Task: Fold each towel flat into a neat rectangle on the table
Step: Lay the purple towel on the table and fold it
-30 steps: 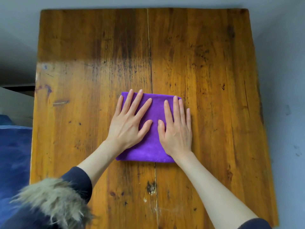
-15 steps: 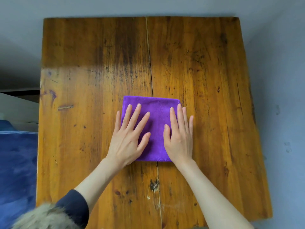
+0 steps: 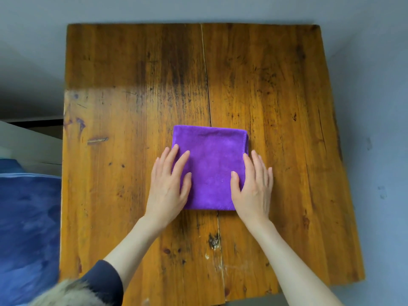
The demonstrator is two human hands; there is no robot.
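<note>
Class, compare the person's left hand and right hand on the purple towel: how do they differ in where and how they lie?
The left hand lies over the purple towel's left edge; the right hand lies over its right, stitched edge. The left hand's fingers slant right; the right hand's slant left. Both are flat, fingers straight, half on the wooden table.

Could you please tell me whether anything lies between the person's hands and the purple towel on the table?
Nothing visible does. The left hand and right hand lie flat directly on the side edges of the folded towel, which sits on the wooden table.
</note>
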